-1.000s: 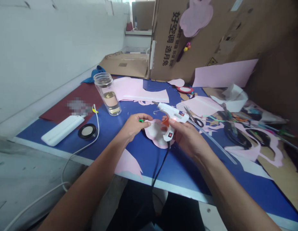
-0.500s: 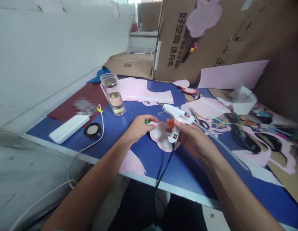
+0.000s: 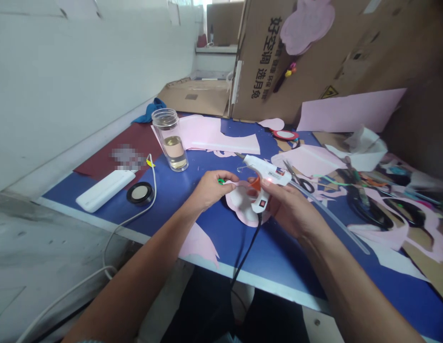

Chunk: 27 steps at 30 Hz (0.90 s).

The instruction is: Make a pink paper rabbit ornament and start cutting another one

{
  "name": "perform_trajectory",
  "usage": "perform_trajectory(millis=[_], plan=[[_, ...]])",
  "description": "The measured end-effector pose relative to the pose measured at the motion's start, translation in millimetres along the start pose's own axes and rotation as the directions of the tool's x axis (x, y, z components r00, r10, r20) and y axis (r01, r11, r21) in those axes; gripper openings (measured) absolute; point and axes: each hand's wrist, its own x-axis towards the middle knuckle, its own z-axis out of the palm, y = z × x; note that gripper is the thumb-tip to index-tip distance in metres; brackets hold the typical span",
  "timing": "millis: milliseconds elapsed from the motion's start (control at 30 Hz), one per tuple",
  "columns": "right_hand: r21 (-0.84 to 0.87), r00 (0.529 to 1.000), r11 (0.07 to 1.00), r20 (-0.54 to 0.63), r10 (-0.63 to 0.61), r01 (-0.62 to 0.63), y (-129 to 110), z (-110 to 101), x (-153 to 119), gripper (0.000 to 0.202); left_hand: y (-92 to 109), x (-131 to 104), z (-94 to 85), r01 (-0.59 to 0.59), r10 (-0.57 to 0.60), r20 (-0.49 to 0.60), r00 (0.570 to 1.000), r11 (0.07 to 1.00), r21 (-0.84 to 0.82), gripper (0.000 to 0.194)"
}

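The pink-edged cutout (image 3: 245, 215) is located above the blue table (image 3: 221, 243), near its front edge. The left hand (image 3: 212, 188) pinches the cutout's upper left edge between thumb and fingers. The right hand (image 3: 284, 202) grips the white glue gun (image 3: 266, 171), partly over the cutout, with the nozzle directed left. Scissors (image 3: 300, 178) lie just beside the gun. A clear bottle (image 3: 174, 150) stands farther left, near the white power bank (image 3: 105, 190).
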Motion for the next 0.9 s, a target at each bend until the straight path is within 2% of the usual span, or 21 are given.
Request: perform_trajectory(millis=[233, 367, 600, 900], plan=[[-0.022, 1.000, 1.000, -0.019, -0.015, 0.015, 0.6, -0.3, 0.7, 0.043, -2.1, 0.4, 0.2, -0.007, 0.007, 0.007, 1.000, 1.000, -0.007, 0.018], [-0.002, 0.998, 0.999, -0.048, -0.037, 0.037, 0.6, 0.7, 0.5, 0.042, -1.0, 0.3, -0.9, 0.024, -0.024, 0.000, 1.000, 1.000, -0.003, 0.020], [0.021, 0.989, 0.993, -0.088, -0.115, 0.117, -2.1, 1.3, -1.2, 0.037, 1.6, -0.1, -2.7, 0.098, -0.102, -0.045, 0.994, 0.990, -0.098, 0.020], [0.110, 0.996, 0.992, 0.068, 0.053, -0.060, -0.2, 8.7, -3.5, 0.045, 1.5, -0.4, -1.8, 0.032, -0.036, -0.050, 0.998, 0.996, -0.079, 0.018]])
